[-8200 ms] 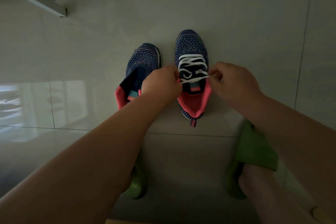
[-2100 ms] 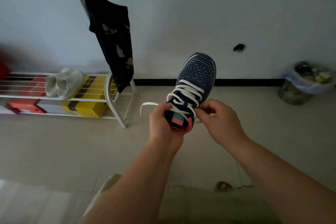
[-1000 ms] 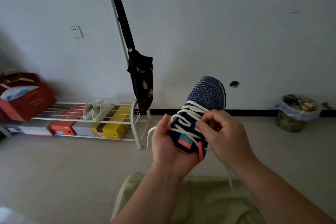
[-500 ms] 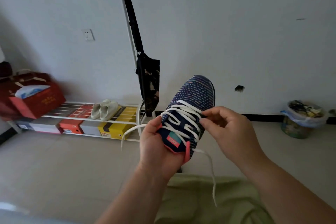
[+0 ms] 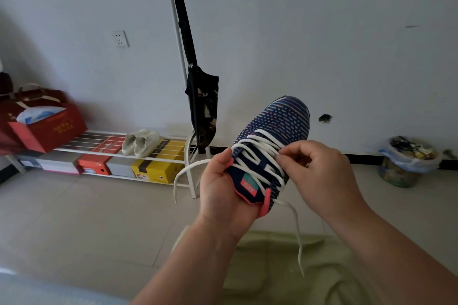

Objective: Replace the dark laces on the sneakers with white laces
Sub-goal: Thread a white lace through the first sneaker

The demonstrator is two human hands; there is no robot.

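Note:
I hold a navy knit sneaker (image 5: 280, 124) with a pink collar up in front of me, toe pointing away. My left hand (image 5: 223, 193) grips its heel and left side from below. White laces (image 5: 260, 153) cross the eyelets. My right hand (image 5: 319, 171) pinches the lace crossings on the sneaker's right side with thumb and forefinger. One loose lace end (image 5: 183, 176) arcs out to the left; the other lace end (image 5: 297, 235) dangles down over my lap. The second sneaker is out of view.
A white wire shoe rack (image 5: 104, 153) with shoe boxes, pale slippers (image 5: 141, 141) and a red gift bag (image 5: 42, 124) stands at the left wall. A dark bag (image 5: 203, 106) hangs from a pole. A lined bin (image 5: 406, 161) sits at right. Green cloth (image 5: 285, 270) covers my lap.
The sneaker went from the floor up into my hands. In the last half second my right fingers moved onto the lace crossings, and the sneaker shifted slightly right.

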